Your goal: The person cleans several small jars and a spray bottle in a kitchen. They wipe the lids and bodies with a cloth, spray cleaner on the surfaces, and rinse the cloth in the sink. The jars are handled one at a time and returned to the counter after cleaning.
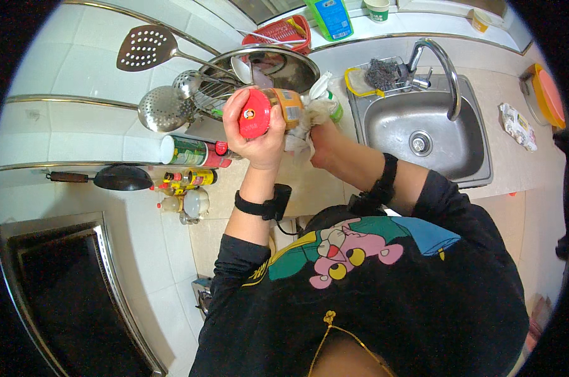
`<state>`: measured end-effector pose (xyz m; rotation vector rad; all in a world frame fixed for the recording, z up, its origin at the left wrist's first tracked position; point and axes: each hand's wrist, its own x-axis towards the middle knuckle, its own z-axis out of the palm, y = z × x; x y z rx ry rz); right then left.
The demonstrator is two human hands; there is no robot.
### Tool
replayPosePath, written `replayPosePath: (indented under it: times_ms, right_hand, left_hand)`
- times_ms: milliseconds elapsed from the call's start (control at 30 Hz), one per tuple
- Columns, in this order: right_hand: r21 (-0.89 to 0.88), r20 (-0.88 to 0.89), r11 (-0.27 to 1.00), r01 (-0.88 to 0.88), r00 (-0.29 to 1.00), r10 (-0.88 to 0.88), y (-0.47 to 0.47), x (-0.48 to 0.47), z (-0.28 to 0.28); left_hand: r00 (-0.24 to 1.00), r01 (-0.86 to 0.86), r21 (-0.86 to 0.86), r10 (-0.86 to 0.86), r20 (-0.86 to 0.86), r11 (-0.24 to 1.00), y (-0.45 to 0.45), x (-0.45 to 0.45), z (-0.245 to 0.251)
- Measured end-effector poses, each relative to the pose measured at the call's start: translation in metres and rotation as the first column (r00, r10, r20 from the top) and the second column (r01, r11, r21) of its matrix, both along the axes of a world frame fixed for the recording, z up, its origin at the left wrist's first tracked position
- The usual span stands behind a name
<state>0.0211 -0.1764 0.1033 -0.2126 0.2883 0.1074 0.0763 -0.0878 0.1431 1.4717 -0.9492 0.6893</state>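
Observation:
A jar with a red screw lid [255, 113] and an orange label is gripped in my left hand [261, 136], its lid towards the camera. My right hand [320, 136] holds a wet-looking, pale cloth [312, 120] against the far end of the jar; the cloth hides most of its fingers. Just behind the cloth stands a white spray bottle [329, 96] with a green label. Both hands are raised over the beige countertop [312, 188].
At the right is a steel sink [421, 132] with a curved faucet [447, 70]. A large metal lid [294, 66], a slotted turner [148, 48] and a skimmer [164, 109] are at the upper left. Sauce bottles [200, 177] stand at left; a soft packet [517, 126] lies right.

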Motion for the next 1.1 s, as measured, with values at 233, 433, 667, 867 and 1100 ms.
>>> replayPosePath:
  times_ms: [233, 433, 667, 867, 1100]
  right_hand:
    - [-0.051, -0.05, 0.99, -0.134, 0.99, 0.132, -0.01, -0.001, -0.007]
    - [-0.269, 0.042, 0.963, 0.008, 0.999, 0.004, -0.009, 0.011, -0.069]
    - [-0.79, 0.158, 0.609, 0.071, 0.983, 0.09, -0.022, 0.026, -0.091]
    - [-0.918, 0.195, 0.32, 0.234, 0.969, -0.149, -0.045, 0.013, -0.042]
    - [-0.486, 0.852, -0.23, 0.843, 0.515, 0.089, -0.018, -0.02, 0.006]
  left_hand:
    - [0.957, -0.277, 0.201, 0.251, 0.146, 0.94, 0.023, 0.001, -0.021]
    - [0.945, 0.093, -0.025, -0.097, -0.312, 0.995, -0.007, -0.059, -0.022]
    - [0.966, 0.24, 0.579, -0.133, -0.222, 0.779, 0.023, -0.03, 0.004]
    - [0.647, 0.171, -0.232, -0.287, -0.707, 0.957, 0.02, -0.037, -0.017]
    - [0.658, 0.005, -0.197, -0.152, -0.737, 0.98, 0.013, -0.024, -0.017]
